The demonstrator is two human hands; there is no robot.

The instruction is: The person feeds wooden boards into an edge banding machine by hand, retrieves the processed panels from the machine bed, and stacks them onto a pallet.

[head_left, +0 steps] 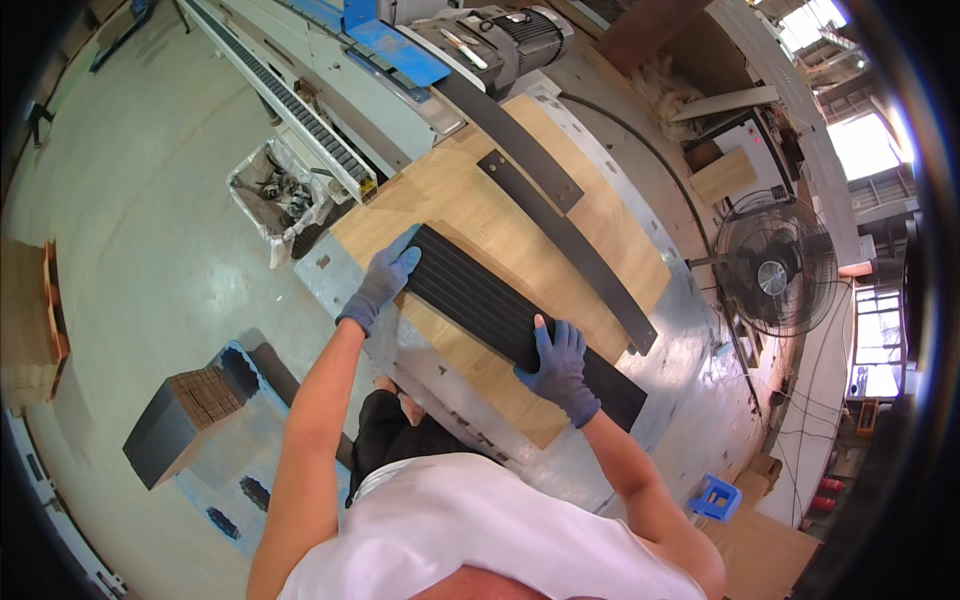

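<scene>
A long black grooved board [475,290] lies slantwise across the wood-topped worktable in front of me. My left hand [385,280], in a blue-grey glove, grips its far left end, with the fingertips over the end. Toward the board's other end, my right hand [560,365] holds it, gloved too, with one bare fingertip showing. The undersides of both grips are hidden. Beyond the board, two flat dark strips [575,255] with holes near their ends lie on the wooden sheet [400,195].
A machine with a motor [525,40] and a roller rail [280,95] stands beyond the table. A lined scrap bin [280,195] sits below the rail. Left of me, stacked dark boards [190,415] rest on a blue pallet [235,470]. A floor fan [775,265] stands right.
</scene>
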